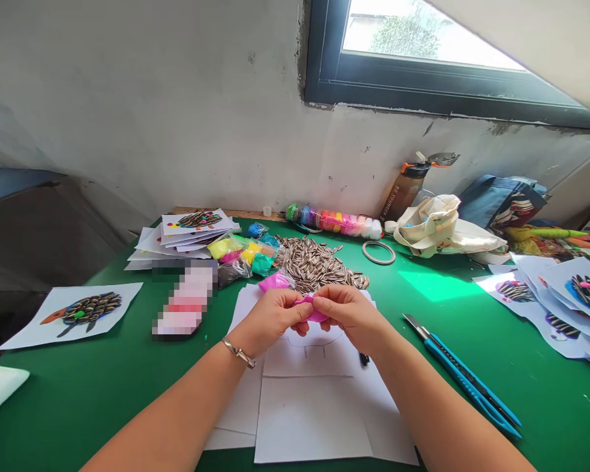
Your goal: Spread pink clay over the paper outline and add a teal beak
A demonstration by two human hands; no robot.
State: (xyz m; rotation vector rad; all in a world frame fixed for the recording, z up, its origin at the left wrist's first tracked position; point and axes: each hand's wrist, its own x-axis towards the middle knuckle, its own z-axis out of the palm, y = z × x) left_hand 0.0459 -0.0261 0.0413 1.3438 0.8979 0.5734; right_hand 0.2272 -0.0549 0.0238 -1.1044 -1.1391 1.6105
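Note:
Both hands meet over the white paper [309, 419]. My left hand [273, 318] pinches a small piece of pink modelling clay [316, 314] between thumb and fingers. From the other side my right hand [351, 314] grips the same piece. A pencil outline of a body with two legs shows on the paper just below the fingers; its upper part is hidden by my hands. Behind them lies a bag of pink clay [276, 281], beside a heap of striped sunflower seeds [319, 262]. A black pen [364, 358] is partly covered by my right wrist.
A blue utility knife [465, 377] lies to the right. Bags of coloured clay [246, 252] sit by the seeds. Stacks of seed pictures [191, 229] stand left, others [565, 301] right. At the back are a tape roll [379, 253], a brown bottle [404, 190] and a cloth bag [430, 223].

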